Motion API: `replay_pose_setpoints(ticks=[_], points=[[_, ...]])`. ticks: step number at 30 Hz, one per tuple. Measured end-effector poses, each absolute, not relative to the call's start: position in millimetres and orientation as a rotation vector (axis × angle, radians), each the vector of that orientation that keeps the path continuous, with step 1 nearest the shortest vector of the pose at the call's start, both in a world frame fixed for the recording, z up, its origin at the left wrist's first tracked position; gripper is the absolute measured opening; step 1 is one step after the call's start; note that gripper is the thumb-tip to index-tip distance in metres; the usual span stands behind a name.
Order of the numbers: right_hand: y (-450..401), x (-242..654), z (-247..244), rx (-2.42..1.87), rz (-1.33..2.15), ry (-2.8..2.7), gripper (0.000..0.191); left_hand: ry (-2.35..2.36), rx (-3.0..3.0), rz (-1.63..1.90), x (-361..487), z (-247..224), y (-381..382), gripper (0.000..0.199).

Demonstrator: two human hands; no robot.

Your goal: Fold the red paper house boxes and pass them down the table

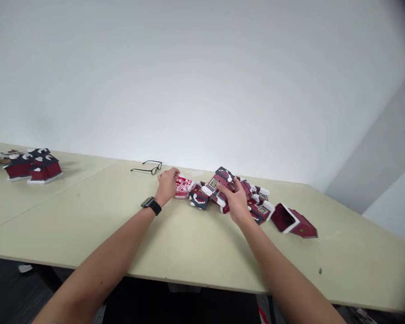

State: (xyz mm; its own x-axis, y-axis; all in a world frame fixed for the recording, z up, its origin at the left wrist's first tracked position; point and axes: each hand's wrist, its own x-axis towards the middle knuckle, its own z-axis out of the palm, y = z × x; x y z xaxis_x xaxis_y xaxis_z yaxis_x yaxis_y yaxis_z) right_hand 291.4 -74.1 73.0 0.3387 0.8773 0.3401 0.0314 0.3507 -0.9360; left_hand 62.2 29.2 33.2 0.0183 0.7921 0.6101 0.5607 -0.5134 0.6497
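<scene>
My right hand (236, 201) grips a dark red model house piece (219, 185) with a black roof, white trim and a small window panel. More dark red and black pieces (259, 208) lie in a loose heap beneath and beyond that hand. My left hand (167, 185) rests against a red-and-white patterned piece (184, 186), its fingers curled at the near side. I cannot tell whether the left hand is gripping that piece. A black-and-white roof piece (199, 197) lies between my hands. A black watch (151, 205) sits on my left wrist.
A hollow dark red house shell (293, 221) lies on its side right of the heap. Black-framed glasses (146, 168) lie behind my left hand. Assembled dark red houses (33, 166) stand at the far left of the pale table (202, 252), beside a brown item (2, 157).
</scene>
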Motion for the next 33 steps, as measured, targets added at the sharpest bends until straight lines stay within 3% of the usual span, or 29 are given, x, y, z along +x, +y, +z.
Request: replay_pose_setpoints(ticks=[4, 10, 21, 27, 33], points=[[-77, 293, 69, -1.138, 0.549, -1.142, 0.075, 1.021, 2.288, 1.638, 72, 50, 6, 0.019], [-82, 277, 67, -1.240, 0.331, -1.355, 0.065, 0.791, 2.834, 1.525, 90, 65, -33, 0.024], [-88, 267, 67, -1.122, 0.625, -1.282, 0.065, 0.686, 2.628, 1.700, 90, 66, -35, 0.014], [-83, 268, 63, -1.187, 0.524, -1.203, 0.066, 0.711, 2.556, 1.862, 87, 66, -33, 0.024], [-86, 264, 61, -1.169, 0.604, -1.300, 0.055, 0.534, 2.767, 1.706, 90, 65, -38, 0.037]])
